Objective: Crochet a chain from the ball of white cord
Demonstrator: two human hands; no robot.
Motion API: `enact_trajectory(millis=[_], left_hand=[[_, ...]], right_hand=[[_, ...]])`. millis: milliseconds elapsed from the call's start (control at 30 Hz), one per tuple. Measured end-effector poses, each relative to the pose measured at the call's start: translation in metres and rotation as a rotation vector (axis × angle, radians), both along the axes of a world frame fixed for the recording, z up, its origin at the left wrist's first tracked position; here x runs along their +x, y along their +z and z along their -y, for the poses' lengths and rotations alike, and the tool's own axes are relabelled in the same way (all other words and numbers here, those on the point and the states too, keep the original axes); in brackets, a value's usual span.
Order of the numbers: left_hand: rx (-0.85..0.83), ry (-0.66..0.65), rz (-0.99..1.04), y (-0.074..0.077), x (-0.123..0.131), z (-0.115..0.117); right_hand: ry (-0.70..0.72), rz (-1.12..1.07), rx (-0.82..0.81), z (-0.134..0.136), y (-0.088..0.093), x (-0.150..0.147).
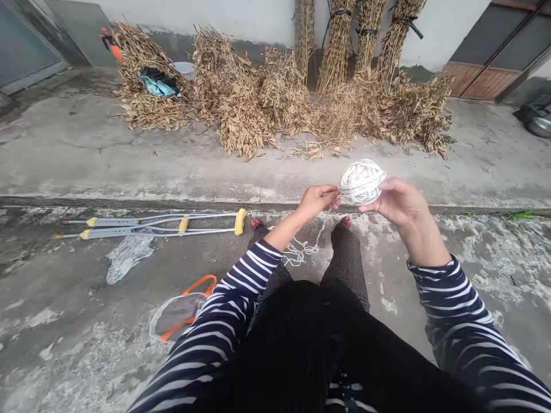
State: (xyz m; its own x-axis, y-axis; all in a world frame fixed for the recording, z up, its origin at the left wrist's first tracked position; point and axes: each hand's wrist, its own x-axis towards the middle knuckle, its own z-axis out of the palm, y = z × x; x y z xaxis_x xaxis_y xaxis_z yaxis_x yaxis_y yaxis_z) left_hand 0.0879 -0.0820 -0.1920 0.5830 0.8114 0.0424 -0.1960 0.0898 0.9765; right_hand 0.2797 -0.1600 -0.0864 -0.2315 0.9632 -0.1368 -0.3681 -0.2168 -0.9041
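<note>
A white ball of string is held up in front of me by my right hand, whose fingers wrap round its right side. My left hand is just left of the ball, pinching the loose strand where it leaves the ball. The strand drops down to a tangled heap of white string on the concrete between my legs. Both sleeves are dark with white stripes.
Two grey crutches with yellow pads lie on the ground at left, beside a crumpled clear plastic bag. An orange-handled bag lies by my left elbow. Piles and tied bundles of dry plants line the far wall.
</note>
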Motion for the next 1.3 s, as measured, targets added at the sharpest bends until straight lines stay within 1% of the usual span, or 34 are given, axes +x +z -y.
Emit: enact_trajectory(millis=[100,200,333,467,567,667,733,833,900,1000,1067,1133,1200,1300], left_hand=[[0.018,-0.085,-0.034,0.003,-0.009,-0.001],[0.008,-0.113,-0.086,0.005,-0.011,-0.005],[0.017,-0.141,-0.117,0.006,-0.013,-0.011],[-0.044,-0.194,-0.169,0.004,-0.019,-0.014],[-0.085,-0.191,-0.130,0.002,-0.025,-0.015],[-0.102,-0.165,-0.081,0.001,-0.030,-0.019],[-0.112,-0.195,-0.097,0.000,-0.033,-0.022],[-0.124,-0.287,-0.167,-0.003,-0.036,-0.025],[-0.128,-0.312,-0.203,-0.008,-0.038,-0.026],[-0.151,-0.289,-0.224,-0.017,-0.041,-0.028],[-0.165,-0.268,-0.242,-0.021,-0.045,-0.030],[-0.160,-0.258,-0.274,-0.022,-0.050,-0.031],[-0.145,-0.267,-0.278,-0.019,-0.057,-0.032],[-0.152,-0.324,-0.192,-0.011,-0.070,-0.026]], right_hand=[[-0.004,0.010,0.021,-0.002,0.000,0.002],[0.002,-0.003,0.051,-0.005,0.003,0.002],[-0.009,0.014,0.079,-0.007,0.013,0.007],[-0.033,0.087,0.094,-0.009,0.024,0.015],[-0.029,0.136,0.082,-0.012,0.030,0.016],[-0.057,0.184,0.078,-0.015,0.032,0.011],[-0.079,0.219,0.085,-0.015,0.035,0.006],[-0.099,0.276,0.093,-0.013,0.043,-0.002],[-0.114,0.304,0.107,-0.012,0.052,-0.006],[-0.132,0.339,0.123,-0.013,0.064,-0.013],[-0.141,0.387,0.091,-0.013,0.069,-0.016],[-0.163,0.474,0.075,-0.014,0.069,-0.017],[-0.191,0.590,0.111,-0.015,0.066,-0.016],[-0.237,0.692,0.193,-0.018,0.057,-0.013]])
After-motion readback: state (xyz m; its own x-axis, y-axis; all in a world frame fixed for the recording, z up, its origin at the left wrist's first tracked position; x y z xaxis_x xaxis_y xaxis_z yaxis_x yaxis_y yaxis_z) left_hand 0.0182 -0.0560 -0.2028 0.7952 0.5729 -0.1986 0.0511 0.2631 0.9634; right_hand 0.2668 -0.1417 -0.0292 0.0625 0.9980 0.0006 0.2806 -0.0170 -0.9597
